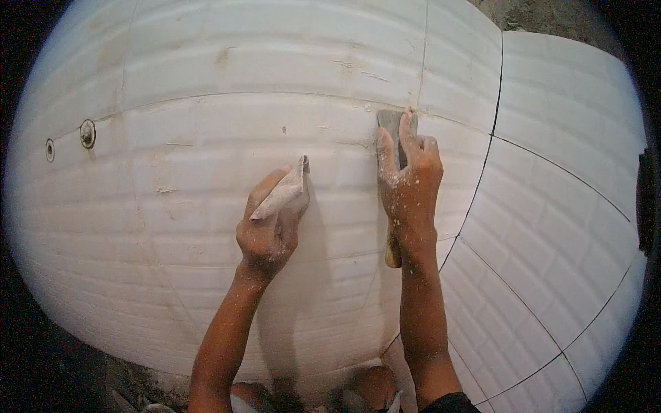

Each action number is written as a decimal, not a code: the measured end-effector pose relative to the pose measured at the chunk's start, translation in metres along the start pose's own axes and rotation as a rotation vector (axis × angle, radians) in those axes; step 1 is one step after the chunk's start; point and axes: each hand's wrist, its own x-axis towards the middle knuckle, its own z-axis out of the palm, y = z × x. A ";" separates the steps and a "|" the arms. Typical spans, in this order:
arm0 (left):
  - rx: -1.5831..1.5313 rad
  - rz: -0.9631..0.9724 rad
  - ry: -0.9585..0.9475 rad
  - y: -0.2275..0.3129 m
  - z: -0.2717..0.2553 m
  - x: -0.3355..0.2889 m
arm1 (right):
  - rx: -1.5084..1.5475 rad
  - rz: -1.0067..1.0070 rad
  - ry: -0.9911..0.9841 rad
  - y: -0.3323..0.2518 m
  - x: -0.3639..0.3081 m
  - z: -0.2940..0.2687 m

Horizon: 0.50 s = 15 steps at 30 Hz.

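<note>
My right hand [416,184] grips a putty knife [390,121], its wide grey blade up and flat against the white tiled wall [227,138], just under a horizontal tile joint. Fingers lie spread along the blade, and the end of its brownish handle sticks out below the palm. White dust and crumbs coat this hand. To its left, my left hand [267,234] is closed round a folded greyish-white piece [281,195] with a darker upper edge; whether it is cloth or sheet I cannot tell. That piece is apart from the putty knife.
At the right, a dark joint marks the corner with a second white tiled wall [551,144]. Two round pipe fittings [87,134] are set in the wall at the left. Bits of white residue and brownish stains mark the tiles. My knees [375,385] show at the bottom.
</note>
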 end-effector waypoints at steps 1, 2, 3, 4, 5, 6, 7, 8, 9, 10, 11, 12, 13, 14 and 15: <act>0.030 0.017 -0.006 -0.001 -0.002 0.001 | 0.031 -0.025 0.025 0.001 -0.004 0.002; 0.031 0.005 -0.008 -0.001 -0.001 0.000 | 0.020 -0.025 0.008 0.000 -0.002 0.002; 0.033 -0.007 -0.010 0.000 -0.001 -0.002 | 0.011 -0.025 -0.009 -0.003 0.000 0.002; 0.035 -0.019 -0.013 0.000 0.000 -0.004 | 0.002 -0.025 -0.026 -0.005 0.002 0.001; 0.026 -0.024 -0.013 0.000 0.000 -0.005 | 0.010 -0.019 -0.014 -0.007 0.010 0.001; 0.017 -0.030 -0.014 0.000 0.000 -0.006 | 0.017 -0.013 -0.003 -0.010 0.021 0.002; 0.007 -0.037 -0.015 0.000 0.000 -0.006 | 0.023 -0.006 0.008 -0.013 0.029 0.001; 0.012 -0.017 -0.008 0.000 -0.001 -0.005 | 0.007 0.027 -0.037 -0.018 0.029 -0.005; 0.017 0.002 -0.001 0.000 -0.002 -0.003 | -0.011 0.061 -0.082 -0.022 0.027 -0.010; 0.020 0.021 0.005 0.000 -0.003 -0.002 | -0.031 0.096 -0.128 -0.024 0.025 -0.014; -0.001 0.001 -0.004 0.000 -0.002 -0.002 | -0.037 0.050 -0.095 -0.021 0.026 -0.013; -0.022 -0.019 -0.013 0.001 -0.001 -0.002 | -0.045 0.005 -0.062 -0.015 0.027 -0.009; -0.044 -0.039 -0.022 0.001 -0.001 -0.002 | -0.053 -0.040 -0.029 -0.012 0.030 -0.008; -0.057 -0.033 -0.012 0.001 0.000 -0.002 | -0.042 -0.009 -0.041 -0.013 0.035 -0.008; -0.069 -0.027 -0.002 0.001 0.000 -0.001 | -0.030 0.022 -0.052 -0.016 0.043 -0.008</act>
